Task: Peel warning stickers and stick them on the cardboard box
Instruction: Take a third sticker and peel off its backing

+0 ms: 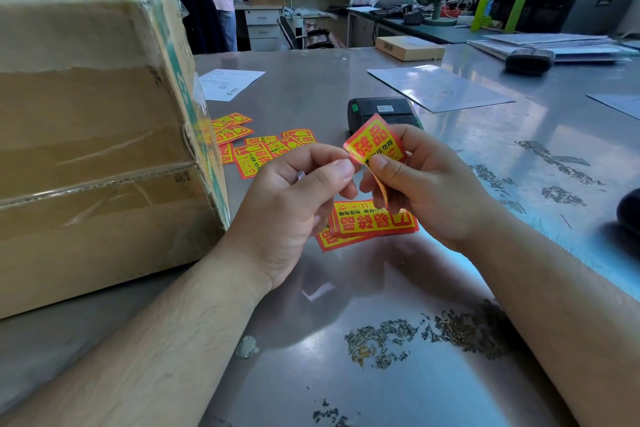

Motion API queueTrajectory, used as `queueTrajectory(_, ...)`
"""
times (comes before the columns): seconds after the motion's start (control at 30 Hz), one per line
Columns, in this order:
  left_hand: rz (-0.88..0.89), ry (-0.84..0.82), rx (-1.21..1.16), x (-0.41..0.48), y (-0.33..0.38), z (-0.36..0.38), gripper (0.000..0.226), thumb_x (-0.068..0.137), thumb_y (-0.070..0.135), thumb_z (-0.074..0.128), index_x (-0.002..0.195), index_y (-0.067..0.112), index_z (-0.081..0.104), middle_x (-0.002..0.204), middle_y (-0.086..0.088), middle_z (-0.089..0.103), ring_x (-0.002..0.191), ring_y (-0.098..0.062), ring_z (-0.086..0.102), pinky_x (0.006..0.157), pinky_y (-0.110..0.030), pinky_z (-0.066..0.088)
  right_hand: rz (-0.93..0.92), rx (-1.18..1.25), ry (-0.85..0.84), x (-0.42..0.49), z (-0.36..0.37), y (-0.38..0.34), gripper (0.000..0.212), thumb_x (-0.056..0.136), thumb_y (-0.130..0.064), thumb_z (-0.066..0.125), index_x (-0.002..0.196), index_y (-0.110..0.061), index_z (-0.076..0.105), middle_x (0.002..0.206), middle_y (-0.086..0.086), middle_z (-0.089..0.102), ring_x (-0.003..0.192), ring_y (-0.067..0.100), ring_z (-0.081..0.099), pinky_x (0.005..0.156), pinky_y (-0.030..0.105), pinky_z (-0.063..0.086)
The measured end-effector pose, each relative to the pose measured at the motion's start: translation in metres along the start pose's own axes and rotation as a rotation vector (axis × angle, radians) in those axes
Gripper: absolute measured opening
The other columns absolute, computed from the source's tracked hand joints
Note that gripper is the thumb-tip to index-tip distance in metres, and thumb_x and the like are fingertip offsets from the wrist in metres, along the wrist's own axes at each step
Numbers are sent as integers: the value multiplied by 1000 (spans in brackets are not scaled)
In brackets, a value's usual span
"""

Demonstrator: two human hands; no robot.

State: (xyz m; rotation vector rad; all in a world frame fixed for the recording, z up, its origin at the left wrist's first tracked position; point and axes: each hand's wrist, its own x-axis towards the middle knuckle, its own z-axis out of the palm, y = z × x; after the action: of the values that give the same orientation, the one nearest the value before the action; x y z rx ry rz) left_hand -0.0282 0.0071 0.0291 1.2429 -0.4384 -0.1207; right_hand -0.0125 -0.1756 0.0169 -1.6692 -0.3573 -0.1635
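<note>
1. Warning sticker (374,144): held above the table between both hands, just right of centre. Red border, yellow field, red characters; glossy, curled, lower part folded downward.
2. Right hand (419,184): closed on the sticker, thumb across its face, fingers behind. Judged a steadying grip so the edge can be worked.
3. Left hand (294,204): thumb and forefinger pinched narrow at the sticker's left corner. Likely separating sticker from backing; cannot tell whether the layers have parted.
4. Spare stickers (374,222): small stack flat on the steel table (311,87), directly beneath the hands, within easy reach.
5. More stickers (266,149): scattered farther off, beside the box.
6. Cardboard box (93,135): left, taped, just beside the left forearm. No sticker visible on the faces shown.
7. Black label printer (381,111): just beyond the hands.
</note>
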Motion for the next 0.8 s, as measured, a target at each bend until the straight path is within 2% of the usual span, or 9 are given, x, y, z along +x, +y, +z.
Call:
queueTrajectory(0.07, 10, 20, 13, 1, 0, 0, 21, 80, 16, 60, 67, 26, 72, 60, 1, 62, 38, -6, 32, 37, -14, 27, -4, -40, 37, 1, 2, 1, 30, 87, -22, 59, 116, -19, 56, 87, 14, 66, 70, 23, 60, 56, 28, 47)
queueTrajectory(0.13, 19, 50, 32, 2, -1, 0, 19, 80, 18, 60, 67, 27, 72, 60, 2, 61, 38, -6, 31, 37, -14, 27, -37, -108, 131, 2, 3, 1, 36, 86, -23, 62, 121, -22, 52, 94, 6, 63, 78, 12, 59, 65, 24, 48)
queueTrajectory(0.23, 29, 99, 69, 3, -2, -1, 18, 79, 20, 61, 67, 28, 72, 60, 2, 60, 39, -5, 34, 38, -13, 28, -79, -148, 271, 1, 2, -5, 24, 87, -25, 62, 111, -23, 60, 92, -3, 62, 79, 5, 56, 70, 17, 45)
queueTrajectory(0.3, 43, 124, 101, 3, -3, 0, 18, 79, 20, 62, 66, 27, 72, 61, 2, 60, 39, -3, 42, 39, -11, 32, -92, -162, 243, -3, 2, -12, 14, 89, -26, 59, 97, -24, 70, 83, -9, 68, 77, 1, 59, 68, 14, 45)
queueTrajectory(0.37, 52, 140, 135, 3, -4, 0, 17, 79, 20, 62, 66, 26, 72, 61, 2, 60, 41, -3, 48, 42, -10, 34, -95, -181, 170, -8, 5, -17, 20, 89, -27, 55, 90, -27, 75, 79, -11, 73, 78, -1, 62, 69, 16, 47)
queueTrajectory(0.5, 57, 160, 214, 4, -6, -1, 20, 88, 13, 65, 72, 23, 70, 61, 2, 59, 41, -2, 48, 43, -8, 35, -61, -191, 68, -10, 10, -19, 29, 91, -25, 50, 96, -22, 79, 90, 0, 77, 82, 5, 65, 71, 26, 50)
queueTrajectory(0.57, 59, 168, 233, 4, -7, -1, 20, 91, 10, 63, 75, 20, 68, 62, 2, 59, 41, -2, 49, 43, -7, 35, -45, -188, 39, -10, 10, -19, 31, 91, -25, 49, 99, -18, 78, 90, 2, 78, 80, 5, 66, 71, 28, 50)
queueTrajectory(0.7, 68, 155, 282, 3, -8, -2, 21, 91, 15, 64, 73, 26, 70, 63, 6, 60, 43, -2, 49, 46, -7, 35, -43, -143, -1, -10, 8, -17, 32, 92, -24, 49, 98, -13, 78, 88, 6, 78, 77, 8, 67, 70, 29, 49)
queueTrajectory(0.8, 47, 185, 287, 4, -8, -2, 21, 92, 12, 63, 75, 24, 69, 63, 5, 59, 41, -1, 48, 45, -6, 34, -31, -53, -11, -9, 8, -14, 32, 91, -21, 49, 100, -11, 78, 89, 9, 78, 79, 16, 70, 70, 35, 48)
